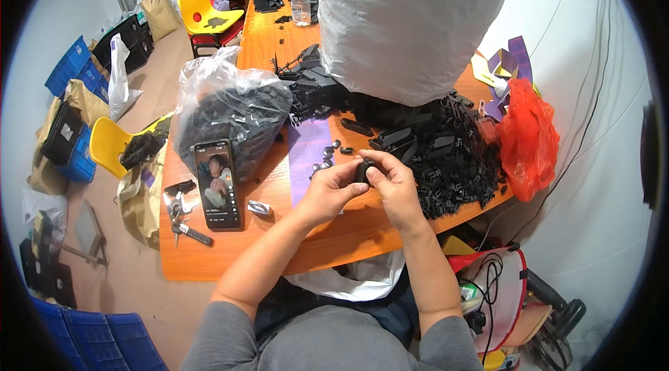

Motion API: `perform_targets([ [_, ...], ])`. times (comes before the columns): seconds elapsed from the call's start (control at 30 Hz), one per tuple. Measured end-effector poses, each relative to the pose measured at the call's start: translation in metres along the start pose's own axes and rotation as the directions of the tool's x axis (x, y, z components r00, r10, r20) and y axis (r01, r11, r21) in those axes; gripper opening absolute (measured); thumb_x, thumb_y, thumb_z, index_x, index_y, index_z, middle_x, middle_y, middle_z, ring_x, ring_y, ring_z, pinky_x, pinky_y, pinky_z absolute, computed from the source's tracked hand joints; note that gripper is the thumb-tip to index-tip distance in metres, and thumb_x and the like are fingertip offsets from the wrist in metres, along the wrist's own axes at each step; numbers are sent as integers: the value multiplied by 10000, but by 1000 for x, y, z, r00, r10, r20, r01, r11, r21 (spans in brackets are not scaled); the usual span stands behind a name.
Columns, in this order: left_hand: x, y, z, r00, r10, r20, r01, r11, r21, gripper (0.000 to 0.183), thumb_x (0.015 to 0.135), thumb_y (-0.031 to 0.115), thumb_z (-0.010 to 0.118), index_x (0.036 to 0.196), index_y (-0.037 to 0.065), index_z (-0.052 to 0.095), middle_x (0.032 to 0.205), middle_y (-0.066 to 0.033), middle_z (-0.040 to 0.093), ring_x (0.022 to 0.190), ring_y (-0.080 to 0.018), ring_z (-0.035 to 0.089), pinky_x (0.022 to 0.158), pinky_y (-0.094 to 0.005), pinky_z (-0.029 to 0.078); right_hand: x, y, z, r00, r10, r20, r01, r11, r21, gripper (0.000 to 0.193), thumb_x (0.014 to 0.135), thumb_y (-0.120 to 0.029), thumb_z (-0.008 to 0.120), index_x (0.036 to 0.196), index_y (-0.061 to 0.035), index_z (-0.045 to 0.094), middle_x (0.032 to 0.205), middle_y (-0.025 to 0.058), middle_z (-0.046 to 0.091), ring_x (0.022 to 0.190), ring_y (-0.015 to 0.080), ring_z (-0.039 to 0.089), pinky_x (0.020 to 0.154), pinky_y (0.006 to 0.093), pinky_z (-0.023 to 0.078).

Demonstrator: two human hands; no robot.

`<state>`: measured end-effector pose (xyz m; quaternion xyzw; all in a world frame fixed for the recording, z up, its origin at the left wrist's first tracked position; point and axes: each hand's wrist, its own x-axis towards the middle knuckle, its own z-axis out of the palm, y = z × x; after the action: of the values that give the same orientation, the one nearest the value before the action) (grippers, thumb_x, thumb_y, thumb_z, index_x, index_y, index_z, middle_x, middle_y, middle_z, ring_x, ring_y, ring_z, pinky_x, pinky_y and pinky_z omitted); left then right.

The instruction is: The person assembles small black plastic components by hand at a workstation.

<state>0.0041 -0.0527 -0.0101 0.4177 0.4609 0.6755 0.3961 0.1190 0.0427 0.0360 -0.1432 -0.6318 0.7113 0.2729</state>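
Both your hands are closed on one small black plastic part [363, 170], held just above the orange table [230, 259]. Left hand [333, 188] pinches it from the left with thumb and fingertips; right hand [392, 181] clamps it from the right, thumb on top. Part is mostly hidden between your fingers, so I can't tell its exact shape.

Looks like the fitting step: two pieces being pressed together, or one being checked. The seam isn't visible, so that's only a read. Next move calls for squeezing straight and keeping the part square between both pinches.

Just right of the grip: loose pile of black plastic clips [446, 155], hard, matte, blocky, tangled. Beyond it, a big white woven sack [411, 16] and a red plastic bag [527, 137]. Just left of the grip: purple sheet [309, 148] with a few small dark bits. Further left: smartphone [217, 184], screen lit, lying against a clear crinkly bag of black parts [230, 110].
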Motion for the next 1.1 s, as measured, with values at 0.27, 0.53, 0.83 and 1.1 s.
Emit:
perform_targets([
  [0.27,2,-11,11,989,141,-32,-135,980,148,415,832,-25,597,1232,-14,491,1082,-50,591,992,-102,545,856,-258,459,0,4,2,992,-40,-119,42,999,13,218,852,26,501,1048,22,595,957,58,618,866,106,570,785,241,463],
  [0.53,13,3,-11,948,-56,-313,-27,966,-256,462,793,48,664,1223,52,494,983,-71,609,881,-147,611,728,-288,519,11,1,-71,954,-173,-247,-60,695,-717,193,790,-130,638,948,-22,659,876,124,651,825,225,630,737,295,484],
  [0.83,15,-10,-18,917,-198,-346,42,911,-411,358,866,230,617,1187,105,521,1026,-46,626,880,-108,597,732,-232,507,-5,33,-58,991,-20,-134,-135,-112,-984,153,737,-164,649,785,-20,634,816,174,631,747,308,637,652,381,509],
  [1.1,13,-13,-15,946,-215,-241,69,863,-500,331,876,171,598,1183,81,512,1036,-65,621,878,-128,612,737,-257,529,-7,31,-62,999,20,-50,-49,-30,-998,221,702,-142,679,840,14,606,847,191,613,824,341,600,722,407,481],
])
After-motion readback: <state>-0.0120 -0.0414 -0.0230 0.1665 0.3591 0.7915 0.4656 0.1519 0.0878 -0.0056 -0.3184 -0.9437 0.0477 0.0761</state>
